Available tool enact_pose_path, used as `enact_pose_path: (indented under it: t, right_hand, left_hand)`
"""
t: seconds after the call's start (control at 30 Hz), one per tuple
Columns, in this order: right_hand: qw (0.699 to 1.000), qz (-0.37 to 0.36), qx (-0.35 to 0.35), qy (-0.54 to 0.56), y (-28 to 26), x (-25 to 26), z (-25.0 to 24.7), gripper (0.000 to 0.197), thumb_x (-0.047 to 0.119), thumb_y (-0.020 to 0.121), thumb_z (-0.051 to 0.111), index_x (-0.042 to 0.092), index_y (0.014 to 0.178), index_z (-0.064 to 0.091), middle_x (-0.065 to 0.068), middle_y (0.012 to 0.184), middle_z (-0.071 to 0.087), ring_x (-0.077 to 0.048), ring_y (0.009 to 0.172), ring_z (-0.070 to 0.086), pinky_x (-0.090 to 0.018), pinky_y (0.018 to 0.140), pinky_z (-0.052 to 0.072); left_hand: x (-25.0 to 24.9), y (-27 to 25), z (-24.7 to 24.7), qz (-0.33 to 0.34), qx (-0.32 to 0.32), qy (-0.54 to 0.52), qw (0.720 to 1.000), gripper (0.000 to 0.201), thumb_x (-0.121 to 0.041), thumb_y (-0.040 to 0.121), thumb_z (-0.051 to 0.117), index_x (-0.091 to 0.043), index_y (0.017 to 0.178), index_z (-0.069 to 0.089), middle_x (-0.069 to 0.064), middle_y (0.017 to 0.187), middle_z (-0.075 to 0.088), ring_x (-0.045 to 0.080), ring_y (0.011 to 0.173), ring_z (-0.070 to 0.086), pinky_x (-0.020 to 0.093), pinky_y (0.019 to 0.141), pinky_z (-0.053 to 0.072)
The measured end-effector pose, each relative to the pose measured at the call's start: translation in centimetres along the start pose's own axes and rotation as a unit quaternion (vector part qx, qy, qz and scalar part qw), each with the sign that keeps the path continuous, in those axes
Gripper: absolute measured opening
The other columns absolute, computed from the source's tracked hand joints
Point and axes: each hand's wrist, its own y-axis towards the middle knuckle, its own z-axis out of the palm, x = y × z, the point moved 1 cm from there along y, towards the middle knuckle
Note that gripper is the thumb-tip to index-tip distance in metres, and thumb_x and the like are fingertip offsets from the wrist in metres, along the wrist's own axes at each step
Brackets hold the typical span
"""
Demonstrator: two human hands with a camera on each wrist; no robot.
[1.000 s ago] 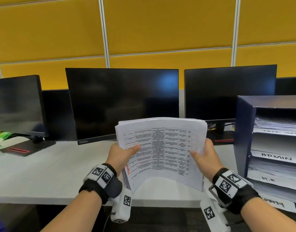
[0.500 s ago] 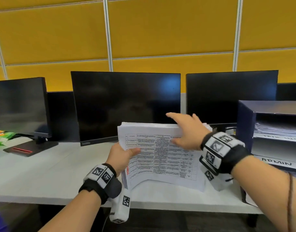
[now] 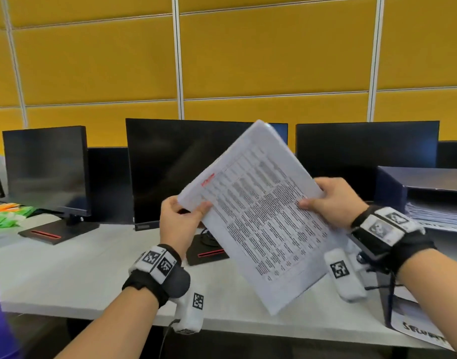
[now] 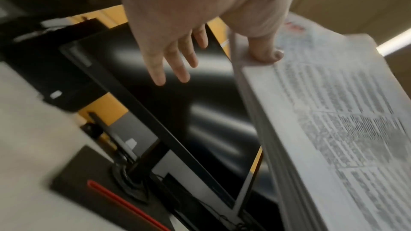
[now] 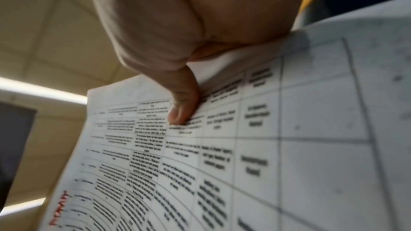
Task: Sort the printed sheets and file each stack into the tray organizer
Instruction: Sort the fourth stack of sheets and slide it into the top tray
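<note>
1. Head view: a thick stack of printed sheets (image 3: 258,216) is held in the air above the front edge of the tabletop (image 3: 67,275), tilted, with one corner pointing up. The left hand (image 3: 179,221) pinches its left corner, thumb on the printed face. The right hand (image 3: 333,200) grasps its right edge the same way. The tray organizer (image 3: 393,193) stands at the right end of the tabletop, and papers already lie in the one shelf visible. I judge some filing is done, and this stack is not yet filed.

2. Left wrist view: the thumb (image 4: 265,53) presses the top sheet at the corner, and the fingers (image 4: 175,59) lie spread behind the stack.

3. Right wrist view: the thumb (image 5: 183,101) clamps the table-printed sheet; the fingers are hidden underneath. A red handwritten label (image 5: 58,208) is too blurred to read, so which shelf it belongs to cannot be told.
</note>
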Motion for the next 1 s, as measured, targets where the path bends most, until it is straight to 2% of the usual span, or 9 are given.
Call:
enact_pose_path:
  t: [0.1, 0.17, 0.27, 0.37, 0.47, 0.67, 0.77, 0.87, 1.0]
  right_hand:
    - [0.994, 0.037, -0.010, 0.103, -1.0, -1.9, 0.9, 0.017, 0.006, 0.079, 0.072, 0.018, 0.090, 0.066, -0.010, 0.092, 0.073, -0.020, 0.079, 0.072, -0.039, 0.073, 0.059]
    - [0.990, 0.042, -0.029, 0.130, -1.5, -2.6, 2.3, 0.018, 0.002, 0.079, 0.071, 0.017, 0.087, 0.066, -0.007, 0.089, 0.073, -0.022, 0.081, 0.072, -0.037, 0.073, 0.058]
    - [0.987, 0.035, -0.083, 0.135, -2.0, -3.2, 4.2, 0.019, -0.001, 0.080, 0.070, 0.017, 0.088, 0.068, 0.001, 0.084, 0.071, -0.016, 0.079, 0.069, -0.028, 0.071, 0.058]
    - [0.996, 0.049, -0.049, 0.062, -2.4, -4.3, 5.7, 0.019, 0.009, 0.076, 0.074, 0.026, 0.084, 0.071, 0.003, 0.085, 0.074, -0.013, 0.080, 0.071, -0.036, 0.076, 0.059]
    - [0.993, 0.064, -0.029, 0.100, -2.8, -4.5, 6.2, 0.027, 0.004, 0.078, 0.072, 0.024, 0.095, 0.065, 0.000, 0.097, 0.072, -0.014, 0.085, 0.069, -0.032, 0.076, 0.057]
    - [0.976, 0.043, -0.130, 0.172, -2.3, -3.0, 6.3, 0.035, -0.002, 0.088, 0.057, 0.018, 0.117, 0.056, 0.003, 0.104, 0.064, -0.014, 0.096, 0.062, -0.026, 0.076, 0.052]
    - [0.971, 0.019, -0.142, 0.191, -2.4, -2.1, 6.8, 0.037, -0.004, 0.090, 0.053, 0.022, 0.116, 0.050, 0.011, 0.097, 0.059, -0.003, 0.084, 0.059, -0.011, 0.059, 0.049]
    - [0.971, 0.049, -0.122, 0.199, -2.4, -3.1, 6.9, 0.050, -0.004, 0.085, 0.058, 0.019, 0.127, 0.041, 0.001, 0.109, 0.059, -0.014, 0.098, 0.059, -0.019, 0.070, 0.048]
    - [0.973, 0.073, -0.105, 0.193, -2.7, -4.3, 6.7, 0.060, 0.000, 0.084, 0.063, 0.019, 0.133, 0.035, 0.001, 0.115, 0.057, -0.015, 0.102, 0.058, -0.023, 0.072, 0.046]
  left_hand:
    - [0.2, -1.0, 1.2, -0.081, 0.104, -0.144, 0.981, 0.048, -0.032, 0.081, 0.068, -0.011, 0.121, 0.054, 0.009, 0.115, 0.070, 0.025, 0.098, 0.069, 0.042, 0.082, 0.057]
    - [-0.1, -1.6, 2.5, -0.072, 0.132, -0.176, 0.973, 0.043, -0.034, 0.084, 0.062, -0.015, 0.122, 0.058, 0.006, 0.117, 0.070, 0.024, 0.102, 0.069, 0.044, 0.084, 0.055]
    - [-1.0, -1.7, 4.0, -0.003, 0.067, -0.116, 0.991, 0.021, -0.030, 0.093, 0.060, -0.024, 0.113, 0.060, 0.000, 0.108, 0.071, 0.020, 0.100, 0.069, 0.039, 0.083, 0.055]
    - [-1.2, -2.2, 4.6, 0.025, 0.039, -0.047, 0.998, 0.005, -0.028, 0.096, 0.057, -0.027, 0.100, 0.060, -0.002, 0.098, 0.070, 0.016, 0.093, 0.068, 0.033, 0.078, 0.056]
    - [-0.7, -3.2, 4.5, 0.035, 0.052, -0.018, 0.998, 0.006, -0.025, 0.096, 0.056, -0.028, 0.100, 0.060, -0.004, 0.099, 0.069, 0.012, 0.093, 0.067, 0.029, 0.076, 0.056]
    - [-1.4, -4.0, 5.4, 0.058, 0.081, 0.002, 0.995, 0.004, -0.029, 0.096, 0.055, -0.030, 0.098, 0.058, -0.005, 0.099, 0.068, 0.014, 0.095, 0.067, 0.036, 0.081, 0.057]
    - [-1.6, -4.2, 6.4, 0.068, 0.080, 0.012, 0.994, 0.011, -0.032, 0.098, 0.052, -0.030, 0.108, 0.052, -0.006, 0.103, 0.064, 0.013, 0.098, 0.064, 0.037, 0.084, 0.056]
    - [-0.3, -4.1, 6.5, -0.005, 0.099, 0.024, 0.995, 0.028, -0.030, 0.096, 0.056, -0.029, 0.120, 0.042, -0.003, 0.111, 0.059, 0.016, 0.102, 0.061, 0.038, 0.085, 0.055]
    - [1.5, -3.8, 5.4, -0.061, 0.120, 0.045, 0.990, 0.038, -0.029, 0.094, 0.059, -0.022, 0.124, 0.037, 0.000, 0.110, 0.058, 0.014, 0.092, 0.060, 0.028, 0.070, 0.052]
